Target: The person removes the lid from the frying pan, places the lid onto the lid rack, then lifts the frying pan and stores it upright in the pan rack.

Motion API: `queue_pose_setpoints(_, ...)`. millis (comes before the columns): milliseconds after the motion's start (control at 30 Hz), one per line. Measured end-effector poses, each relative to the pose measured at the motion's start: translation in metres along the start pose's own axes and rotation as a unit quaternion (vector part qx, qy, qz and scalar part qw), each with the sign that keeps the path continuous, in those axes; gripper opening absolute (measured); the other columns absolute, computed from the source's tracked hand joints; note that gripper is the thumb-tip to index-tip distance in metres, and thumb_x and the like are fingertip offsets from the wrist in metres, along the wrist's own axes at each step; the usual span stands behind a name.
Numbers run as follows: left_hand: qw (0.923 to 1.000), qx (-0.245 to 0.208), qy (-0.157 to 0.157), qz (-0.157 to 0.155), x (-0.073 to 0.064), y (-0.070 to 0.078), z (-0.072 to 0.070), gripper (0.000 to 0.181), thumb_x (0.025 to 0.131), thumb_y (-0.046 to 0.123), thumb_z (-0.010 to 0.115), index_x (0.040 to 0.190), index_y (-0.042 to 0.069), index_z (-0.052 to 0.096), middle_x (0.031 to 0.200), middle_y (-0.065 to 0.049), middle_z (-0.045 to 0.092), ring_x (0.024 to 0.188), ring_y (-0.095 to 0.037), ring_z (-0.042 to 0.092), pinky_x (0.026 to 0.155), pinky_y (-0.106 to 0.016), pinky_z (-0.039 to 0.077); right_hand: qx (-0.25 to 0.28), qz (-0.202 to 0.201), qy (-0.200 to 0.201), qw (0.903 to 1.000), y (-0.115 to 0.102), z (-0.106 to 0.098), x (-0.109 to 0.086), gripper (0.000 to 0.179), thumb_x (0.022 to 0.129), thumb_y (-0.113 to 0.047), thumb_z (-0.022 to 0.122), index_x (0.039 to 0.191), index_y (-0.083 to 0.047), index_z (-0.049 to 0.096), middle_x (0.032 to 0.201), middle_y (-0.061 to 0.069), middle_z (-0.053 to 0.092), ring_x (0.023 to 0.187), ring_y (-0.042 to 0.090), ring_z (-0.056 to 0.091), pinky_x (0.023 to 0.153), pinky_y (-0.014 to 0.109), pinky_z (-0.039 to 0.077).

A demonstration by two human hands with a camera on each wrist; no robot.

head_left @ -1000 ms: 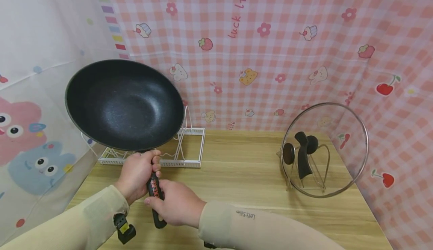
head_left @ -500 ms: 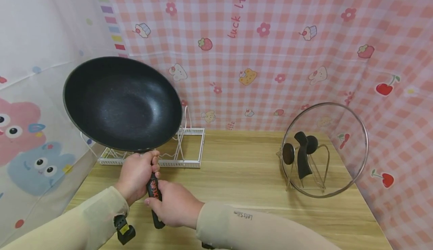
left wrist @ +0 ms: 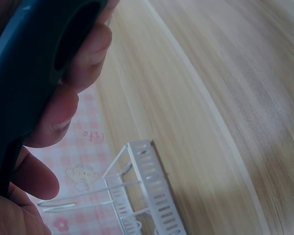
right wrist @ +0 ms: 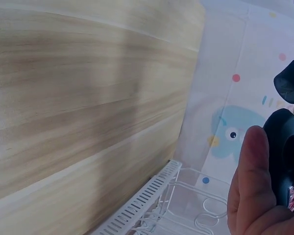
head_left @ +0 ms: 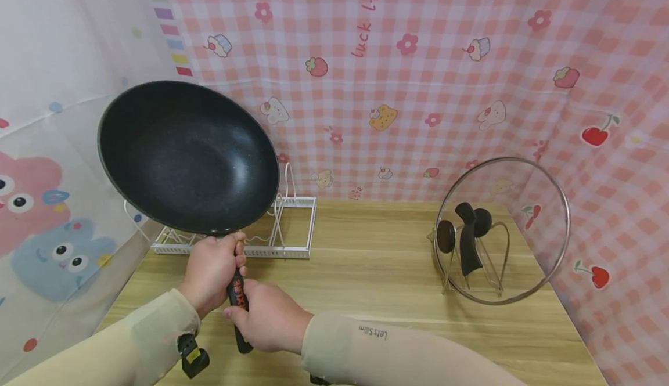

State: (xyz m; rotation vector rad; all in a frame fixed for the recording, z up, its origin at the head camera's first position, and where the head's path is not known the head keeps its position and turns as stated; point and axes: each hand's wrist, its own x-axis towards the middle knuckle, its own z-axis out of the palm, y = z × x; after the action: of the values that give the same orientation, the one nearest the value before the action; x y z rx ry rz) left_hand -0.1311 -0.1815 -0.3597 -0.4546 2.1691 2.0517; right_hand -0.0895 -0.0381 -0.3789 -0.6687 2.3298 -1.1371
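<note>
A black wok (head_left: 188, 154) is held up at the left in the head view, tilted so that its dark inside faces me. My left hand (head_left: 211, 267) grips its handle (head_left: 236, 290) just below the pan. Lower down, my right hand (head_left: 274, 316) holds the same handle, thumb on top. In the left wrist view several fingers (left wrist: 90, 56) curl round the dark handle. The rounded handle end (right wrist: 279, 132) shows beside a finger in the right wrist view. Behind and beneath the wok stands a white wire rack (head_left: 282, 252), partly hidden by it.
On the right of the wooden table (head_left: 376, 281), a glass lid (head_left: 556, 258) with a metal rim and black knob stands upright in a wire stand (head_left: 506, 252). A pink checked cloth (head_left: 418, 84) hangs behind, and a white patterned one (head_left: 52, 72) at the left.
The wok has risen slightly and shifted a little left. My right hand has moved slightly left along with the handle. Both hands keep their hold; the rack and lid stay put.
</note>
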Motion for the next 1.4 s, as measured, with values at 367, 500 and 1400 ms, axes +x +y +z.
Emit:
queue_pose_setpoints(367, 0.9992, 0.026, 0.028, 0.012, 0.001, -0.002, 0.002, 0.022, 0.111, 0.020, 0.039, 0.099, 0.008, 0.053, 0.073, 0.007, 0.047, 0.060, -0.009, 0.046, 0.056, -0.025, 0.048, 0.019, -0.001, 0.002, 0.9998, 0.001, 0.002, 0.001, 0.016, 0.106, -0.030, 0.065, 0.100, -0.016, 0.058, 0.072, -0.004, 0.057, 0.060, 0.009, 0.057, 0.055, 0.023, 0.047)
queue_pose_setpoints(500, 0.9986, 0.032, 0.039, 0.015, 0.001, -0.002, 0.004, 0.021, 0.111, 0.019, 0.041, 0.102, 0.006, 0.055, 0.073, 0.006, 0.048, 0.059, -0.010, 0.046, 0.054, -0.026, 0.048, 0.019, -0.003, 0.002, 0.9998, 0.001, 0.003, 0.001, 0.016, 0.106, -0.029, 0.065, 0.100, -0.016, 0.058, 0.072, -0.004, 0.057, 0.059, 0.009, 0.057, 0.055, 0.022, 0.048)
queue_pose_setpoints(1400, 0.9903, 0.106, 0.070, 0.056, -0.001, -0.004, 0.013, 0.029, 0.111, 0.018, 0.036, 0.099, 0.002, 0.057, 0.063, 0.004, 0.047, 0.055, -0.013, 0.048, 0.053, -0.029, 0.047, 0.038, 0.003, 0.012, 0.9992, 0.008, 0.011, 0.009, 0.011, 0.106, -0.023, 0.063, 0.109, -0.013, 0.057, 0.078, -0.004, 0.058, 0.068, 0.008, 0.057, 0.066, 0.020, 0.048)
